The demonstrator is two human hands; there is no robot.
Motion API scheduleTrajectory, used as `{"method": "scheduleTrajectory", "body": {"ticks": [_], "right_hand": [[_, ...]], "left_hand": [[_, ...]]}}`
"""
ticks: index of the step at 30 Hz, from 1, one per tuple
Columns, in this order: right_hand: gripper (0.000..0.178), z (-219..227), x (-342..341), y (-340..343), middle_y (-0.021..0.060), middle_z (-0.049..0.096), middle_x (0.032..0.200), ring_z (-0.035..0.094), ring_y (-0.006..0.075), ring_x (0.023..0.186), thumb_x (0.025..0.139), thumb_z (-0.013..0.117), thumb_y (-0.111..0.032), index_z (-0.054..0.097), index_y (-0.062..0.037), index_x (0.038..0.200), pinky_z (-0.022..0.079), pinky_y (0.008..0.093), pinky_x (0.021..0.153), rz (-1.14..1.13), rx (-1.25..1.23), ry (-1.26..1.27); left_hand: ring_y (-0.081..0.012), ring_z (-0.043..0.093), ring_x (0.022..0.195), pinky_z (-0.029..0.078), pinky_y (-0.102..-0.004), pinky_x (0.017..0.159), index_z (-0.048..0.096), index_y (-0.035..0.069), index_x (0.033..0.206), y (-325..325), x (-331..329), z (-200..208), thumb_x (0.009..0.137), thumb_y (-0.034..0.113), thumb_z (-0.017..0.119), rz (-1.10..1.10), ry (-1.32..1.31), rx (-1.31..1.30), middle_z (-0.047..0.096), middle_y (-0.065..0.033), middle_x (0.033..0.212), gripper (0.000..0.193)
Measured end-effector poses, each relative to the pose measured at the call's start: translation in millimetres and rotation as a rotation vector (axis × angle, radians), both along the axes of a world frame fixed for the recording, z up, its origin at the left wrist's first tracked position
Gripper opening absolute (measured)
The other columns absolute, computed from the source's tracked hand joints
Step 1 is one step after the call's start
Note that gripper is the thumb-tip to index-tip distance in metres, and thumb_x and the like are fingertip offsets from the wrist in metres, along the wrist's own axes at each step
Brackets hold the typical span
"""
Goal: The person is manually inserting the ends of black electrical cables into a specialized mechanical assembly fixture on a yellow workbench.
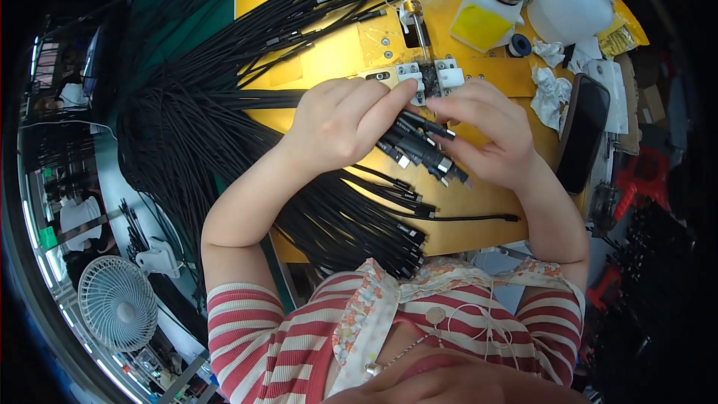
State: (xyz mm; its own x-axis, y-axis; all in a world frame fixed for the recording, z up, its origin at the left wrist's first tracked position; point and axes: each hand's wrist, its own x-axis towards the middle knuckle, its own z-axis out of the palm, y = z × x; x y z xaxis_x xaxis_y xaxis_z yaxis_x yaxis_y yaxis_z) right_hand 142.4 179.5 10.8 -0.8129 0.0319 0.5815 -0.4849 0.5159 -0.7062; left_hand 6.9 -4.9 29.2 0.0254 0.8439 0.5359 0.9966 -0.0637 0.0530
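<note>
The person's left hand [336, 123] was closed around a bunch of black cables [419, 146] over the yellow work surface [479, 198], its thumb and forefinger pressed together along the upper side of the bunch, so that the connector ends stuck out past the thumb toward the lower right and showed several bright metal tips. The right hand [490, 131] stood just beside those ends with its fingers curled, the forefinger reaching toward the top of the bunch and the thumb lying lower; whether they pinched one of the connectors could not be told. Just beyond both hands sat a fixture of small white blocks [449, 75], with a slim metal rod [420, 30] running into it from the far side. More black cables fanned out from a thick heap [168, 127] at the left, one group [329, 4] stretching across the far side of the surface and another [374, 232] lying on the near side, below the left forearm. Behind the right hand stood a white bottle [485, 11] with a metal lid and a yellow label, near a rounded white container [572, 7]; crumpled tissue [547, 93] and a dark phone [583, 135] lay to the right of that hand, while a white fan [118, 303] stood at the lower left
</note>
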Motion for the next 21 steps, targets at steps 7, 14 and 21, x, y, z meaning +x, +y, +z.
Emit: {"method": "scheduleTrajectory", "body": {"ticks": [7,14,21], "right_hand": [[0.015,-3.8,-0.6,11.3,0.0101,0.066,0.084,0.064,0.025,0.074,0.074,0.071,0.004,0.068,0.0005,0.088,0.052,0.0305,0.065,-0.036,0.023,-0.016],[0.021,-3.6,-2.3,15.9,0.0098,0.064,0.091,0.064,0.0247,0.08,0.074,0.071,0.003,0.067,0.0002,0.094,0.051,0.0317,0.064,-0.05,0.288,0.016],[0.021,-10.1,-4.9,18.4,0.0098,0.064,0.092,0.063,0.0251,0.079,0.074,0.07,0.004,0.067,-0.0008,0.095,0.05,0.0323,0.065,-0.003,0.188,-0.021]], "left_hand": [[-0.0179,0.06,0.06,0.047,-0.0288,0.051,0.065,-0.003,0.11,5.2,-5.3,-19.9,0.073,0.007,0.07,-0.04,-0.053,-0.018,0.061,-0.0056,0.073,0.039],[-0.0198,0.059,0.056,0.045,-0.0301,0.049,0.066,-0.001,0.101,2.3,-3.7,-25.7,0.073,0.01,0.076,-0.029,-0.143,-0.055,0.06,-0.0064,0.069,0.032],[-0.0203,0.057,0.051,0.044,-0.0301,0.047,0.068,0.003,0.1,1.7,-7.6,-20.8,0.074,0.01,0.075,-0.073,-0.243,-0.039,0.058,-0.0057,0.065,0.028]]}}
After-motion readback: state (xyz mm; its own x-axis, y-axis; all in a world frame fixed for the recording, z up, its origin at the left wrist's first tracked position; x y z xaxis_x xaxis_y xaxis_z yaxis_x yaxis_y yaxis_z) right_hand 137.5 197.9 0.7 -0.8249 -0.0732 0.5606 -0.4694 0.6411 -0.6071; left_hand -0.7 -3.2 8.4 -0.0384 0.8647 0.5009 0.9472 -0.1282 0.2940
